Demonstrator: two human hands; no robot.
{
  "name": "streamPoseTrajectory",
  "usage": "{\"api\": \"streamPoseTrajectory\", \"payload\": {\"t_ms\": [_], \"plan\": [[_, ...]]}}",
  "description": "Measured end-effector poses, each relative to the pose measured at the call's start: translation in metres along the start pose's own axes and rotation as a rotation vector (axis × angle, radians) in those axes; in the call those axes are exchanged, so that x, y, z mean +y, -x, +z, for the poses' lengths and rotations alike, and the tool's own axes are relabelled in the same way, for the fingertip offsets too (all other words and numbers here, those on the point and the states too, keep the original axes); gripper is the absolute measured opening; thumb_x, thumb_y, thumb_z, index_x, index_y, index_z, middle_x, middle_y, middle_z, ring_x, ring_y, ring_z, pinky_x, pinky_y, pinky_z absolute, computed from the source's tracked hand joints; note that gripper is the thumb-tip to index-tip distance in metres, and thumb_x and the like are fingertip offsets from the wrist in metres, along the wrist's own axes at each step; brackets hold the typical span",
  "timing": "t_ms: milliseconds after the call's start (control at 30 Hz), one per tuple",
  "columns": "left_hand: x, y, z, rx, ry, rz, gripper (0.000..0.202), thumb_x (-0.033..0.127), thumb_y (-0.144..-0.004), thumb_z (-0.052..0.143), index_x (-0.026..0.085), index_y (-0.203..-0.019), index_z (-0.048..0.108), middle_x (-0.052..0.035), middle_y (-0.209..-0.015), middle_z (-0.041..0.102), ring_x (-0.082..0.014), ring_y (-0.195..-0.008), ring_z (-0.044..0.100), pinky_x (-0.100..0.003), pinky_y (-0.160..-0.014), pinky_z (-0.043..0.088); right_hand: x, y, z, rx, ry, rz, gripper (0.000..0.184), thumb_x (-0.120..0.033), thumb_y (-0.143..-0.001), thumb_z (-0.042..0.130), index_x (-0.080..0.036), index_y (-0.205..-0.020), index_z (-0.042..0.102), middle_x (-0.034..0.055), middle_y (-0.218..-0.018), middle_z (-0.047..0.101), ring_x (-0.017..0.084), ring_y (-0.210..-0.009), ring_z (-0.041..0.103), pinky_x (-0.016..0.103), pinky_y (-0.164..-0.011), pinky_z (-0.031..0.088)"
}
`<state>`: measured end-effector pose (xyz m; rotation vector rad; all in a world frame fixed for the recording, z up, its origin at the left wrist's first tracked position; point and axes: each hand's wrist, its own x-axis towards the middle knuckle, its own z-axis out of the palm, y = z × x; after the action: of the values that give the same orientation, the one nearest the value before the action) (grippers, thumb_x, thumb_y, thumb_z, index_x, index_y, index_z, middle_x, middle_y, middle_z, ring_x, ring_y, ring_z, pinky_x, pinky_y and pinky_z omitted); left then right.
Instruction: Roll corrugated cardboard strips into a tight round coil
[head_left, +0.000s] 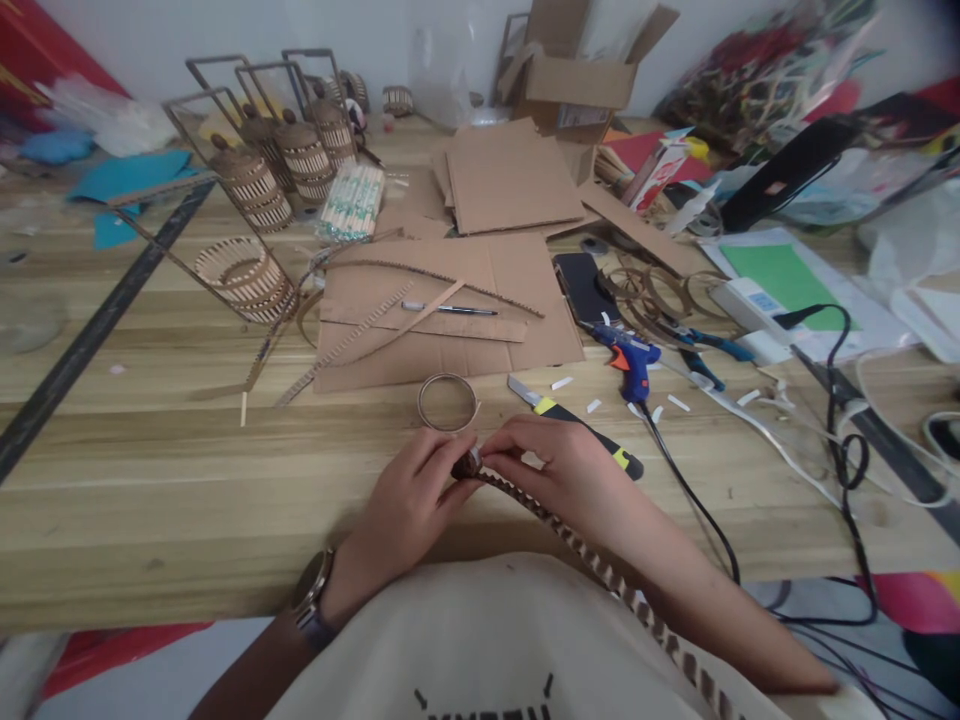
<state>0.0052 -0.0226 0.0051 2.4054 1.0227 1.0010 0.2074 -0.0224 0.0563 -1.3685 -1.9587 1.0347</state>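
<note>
My left hand [411, 500], with a watch on its wrist, holds the small rolled end of a corrugated cardboard strip between its thumb and fingers. From this dark coil [469, 461] the corrugated strip [592, 562] trails down to the right, passing under my right forearm and over my shirt. Close against the coil, my right hand [559, 462] pinches the strip with thumb and fingertips. A thin cardboard ring [448, 402] rests on the table just beyond my hands. Right of it lies a yellow and black utility knife [581, 425].
A blue glue gun [634, 362] with a black cord lies to the right, near blue-handled pliers [705, 350]. Cut strips and a pen [450, 309] lie on a cardboard sheet [547, 340]. Lantern-like slatted pieces [251, 185] and an open slatted basket [244, 280] stand left.
</note>
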Motion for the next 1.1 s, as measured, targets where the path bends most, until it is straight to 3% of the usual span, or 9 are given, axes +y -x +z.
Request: {"api": "streamPoseTrajectory", "payload": {"t_ms": [167, 433, 733, 1100], "plan": [[-0.001, 0.001, 0.001, -0.02, -0.008, 0.016, 0.028, 0.022, -0.101, 0.055, 0.018, -0.129, 0.056, -0.0083, -0.103, 0.067, -0.0208, -0.095, 0.068, -0.033, -0.083, 0.061, -0.001, -0.005, -0.002, -0.044, 0.076, 0.054, 0.015, -0.011, -0.087, 0.064, -0.021, -0.079, 0.072, 0.0, -0.075, 0.074, 0.015, -0.068, 0.066, 0.025, -0.062, 0.044], [-0.001, 0.001, 0.001, -0.041, -0.035, -0.011, 0.027, 0.021, -0.101, 0.055, 0.02, -0.128, 0.055, -0.0065, -0.098, 0.066, -0.0201, -0.088, 0.068, -0.032, -0.076, 0.061, 0.003, 0.0, 0.014, 0.086, 0.131, -0.032, 0.015, -0.014, -0.09, 0.06, -0.021, -0.08, 0.07, 0.0022, -0.075, 0.07, 0.016, -0.07, 0.064, 0.026, -0.064, 0.045], [0.001, 0.002, 0.002, -0.05, -0.041, -0.012, 0.027, 0.021, -0.101, 0.054, 0.02, -0.129, 0.055, -0.0069, -0.099, 0.065, -0.0207, -0.088, 0.068, -0.033, -0.076, 0.061, 0.003, 0.003, 0.016, 0.071, 0.157, -0.034, 0.016, -0.019, -0.094, 0.058, -0.022, -0.082, 0.069, 0.0022, -0.078, 0.07, 0.016, -0.071, 0.064, 0.027, -0.063, 0.045], [0.003, 0.003, 0.002, -0.096, -0.05, -0.02, 0.024, 0.022, -0.102, 0.052, 0.017, -0.124, 0.058, -0.0089, -0.1, 0.067, -0.0227, -0.089, 0.068, -0.035, -0.076, 0.06, 0.009, 0.006, 0.02, 0.074, 0.334, -0.141, 0.019, -0.015, -0.095, 0.054, -0.021, -0.081, 0.066, 0.0043, -0.077, 0.068, 0.017, -0.07, 0.061, 0.029, -0.063, 0.044]]}}
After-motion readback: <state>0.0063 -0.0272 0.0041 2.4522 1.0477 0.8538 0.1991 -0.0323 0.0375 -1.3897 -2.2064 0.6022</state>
